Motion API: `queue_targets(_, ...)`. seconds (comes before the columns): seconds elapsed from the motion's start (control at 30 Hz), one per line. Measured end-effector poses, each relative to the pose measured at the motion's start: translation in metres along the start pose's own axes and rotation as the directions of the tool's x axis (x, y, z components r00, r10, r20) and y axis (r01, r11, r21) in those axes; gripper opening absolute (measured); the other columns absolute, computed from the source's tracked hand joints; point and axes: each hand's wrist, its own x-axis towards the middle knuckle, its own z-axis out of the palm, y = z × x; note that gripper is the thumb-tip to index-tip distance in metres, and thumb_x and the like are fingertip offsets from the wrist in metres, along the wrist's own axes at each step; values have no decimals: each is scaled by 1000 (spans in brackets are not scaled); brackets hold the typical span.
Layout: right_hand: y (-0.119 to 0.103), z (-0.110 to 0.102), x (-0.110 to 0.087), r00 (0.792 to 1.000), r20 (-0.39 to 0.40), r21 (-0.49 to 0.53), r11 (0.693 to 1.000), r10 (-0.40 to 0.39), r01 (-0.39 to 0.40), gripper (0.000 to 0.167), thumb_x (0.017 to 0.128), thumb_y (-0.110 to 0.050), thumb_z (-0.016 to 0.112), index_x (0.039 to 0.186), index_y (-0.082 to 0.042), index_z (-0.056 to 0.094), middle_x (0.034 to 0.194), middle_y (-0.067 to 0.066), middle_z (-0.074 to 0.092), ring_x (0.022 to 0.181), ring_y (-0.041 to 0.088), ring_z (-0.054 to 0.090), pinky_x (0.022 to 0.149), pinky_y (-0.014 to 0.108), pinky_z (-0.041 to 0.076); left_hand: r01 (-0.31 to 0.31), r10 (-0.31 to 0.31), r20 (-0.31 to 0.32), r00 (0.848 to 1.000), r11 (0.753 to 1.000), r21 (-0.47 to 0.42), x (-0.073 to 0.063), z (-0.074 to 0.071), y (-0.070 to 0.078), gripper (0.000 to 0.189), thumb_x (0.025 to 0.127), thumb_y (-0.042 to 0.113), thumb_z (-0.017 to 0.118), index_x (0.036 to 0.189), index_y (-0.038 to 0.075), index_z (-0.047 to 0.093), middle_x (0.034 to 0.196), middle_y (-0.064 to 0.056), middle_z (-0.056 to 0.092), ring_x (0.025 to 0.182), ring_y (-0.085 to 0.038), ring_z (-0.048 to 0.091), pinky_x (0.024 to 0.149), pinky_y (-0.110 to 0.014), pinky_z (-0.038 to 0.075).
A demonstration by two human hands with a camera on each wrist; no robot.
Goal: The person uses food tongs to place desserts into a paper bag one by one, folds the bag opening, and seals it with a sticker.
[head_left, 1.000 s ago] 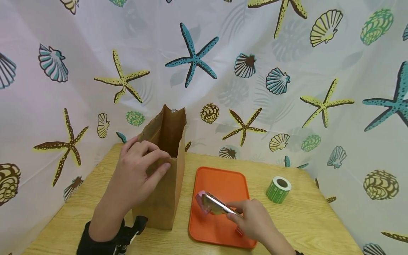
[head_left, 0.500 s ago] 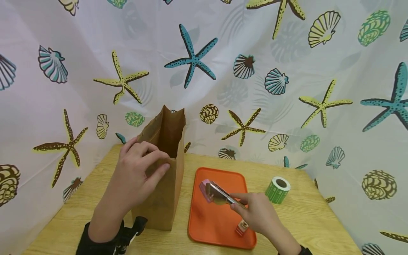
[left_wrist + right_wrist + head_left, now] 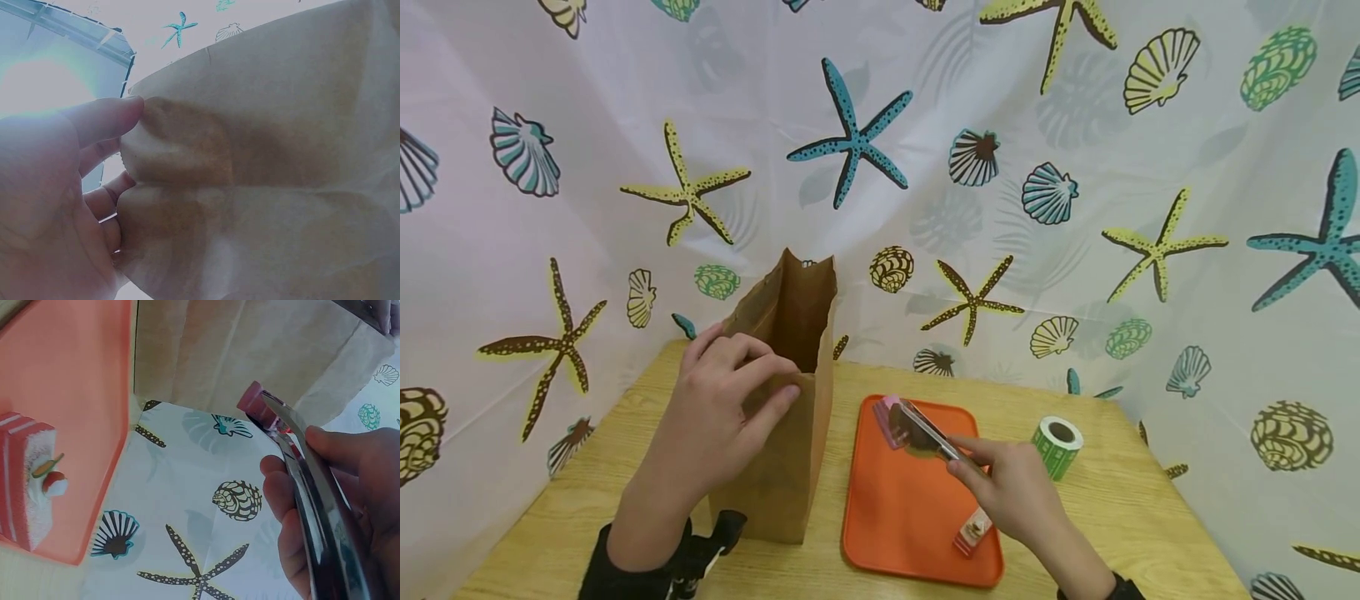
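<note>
My left hand (image 3: 733,408) pinches the near rim of a tall brown paper bag (image 3: 775,467), whose mouth gapes upward. In the left wrist view, the thumb (image 3: 115,119) lies on the bag's outer face and the other fingers go behind its edge. My right hand (image 3: 1018,487) grips metal tongs (image 3: 942,435). Between the tong tips is a pink cake slice (image 3: 889,422), held above the far left part of the orange tray (image 3: 910,517). On the tray's near right lies another cake slice (image 3: 31,487), red and white with a small topping.
A green-sided label roll (image 3: 1056,447) stands on the wooden table (image 3: 1120,500), right of the tray. Behind the table hangs a white curtain (image 3: 925,75) printed with starfish and shells. The paper bag stands left of the tray.
My right hand has lifted the tongs with the pink cake slice up and away from me over the tray, uncovering the other slice. My left hand has stayed on the bag rim.
</note>
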Motion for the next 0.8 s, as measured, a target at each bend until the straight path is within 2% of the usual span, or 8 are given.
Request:
queue_targets(0.1, -1, -2, 1, 998, -60, 5, 1000, -29, 30, 31, 92, -23, 81, 123, -21, 79, 80, -6, 79, 38, -2, 32, 40, 20, 26, 2, -2, 2, 1000, 1000, 0, 0, 0, 0, 12, 88, 16, 83, 98, 17, 77, 96, -2, 66, 93, -23, 62, 118, -64, 29)
queue_targets(0.2, -1, -3, 1, 993, -109, 12, 998, -53, 55, 32, 93, -23, 80, 125, -22, 78, 63, -12, 70, 37, -4, 31, 39, 19, 26, 3, -3, 3, 1000, 1000, 0, -1, 0, 0, 12, 88, 16, 83, 98, 17, 77, 96, -2, 66, 93, -23, 62, 118, -64, 29)
queue_targets(0.33, -2, -4, 2, 985, -155, 31, 997, -71, 76, 33, 93, -24, 79, 126, -24, 77, 52, -17, 57, 37, -5, 31, 37, 18, 25, 5, -5, 3, 1000, 1000, 2, 0, 0, 0, 12, 88, 16, 83, 98, 17, 77, 96, -2, 66, 93, -23, 62, 118, -64, 29)
queue_targets(0.43, -2, -4, 2, 976, -195, 34, 994, -98, 106, 34, 92, -22, 80, 126, -21, 77, 65, -13, 71, 38, -6, 34, 36, 19, 26, 7, -7, 5, 1000, 1000, 1, 0, 0, 0, 12, 87, 16, 83, 98, 17, 77, 96, -2, 66, 93, -23, 62, 118, -64, 29)
queue_targets(0.53, -2, -4, 3, 963, -235, 22, 989, -136, 145, 36, 91, -20, 81, 127, -17, 77, 72, -8, 75, 38, -9, 33, 36, 17, 26, 8, -8, 7, 1000, 1000, 1, 0, 0, 0, 12, 87, 16, 83, 98, 18, 77, 96, -2, 66, 93, -23, 62, 118, -64, 29)
queue_targets(0.8, -4, -6, 7, 925, -316, -6, 976, -210, 219, 36, 90, -17, 82, 126, -14, 77, 57, -19, 55, 38, -12, 21, 37, 11, 16, 5, -5, 6, 1000, 1000, 6, -1, 1, -1, 12, 88, 16, 83, 99, 17, 77, 97, -2, 66, 93, -23, 62, 118, -64, 29)
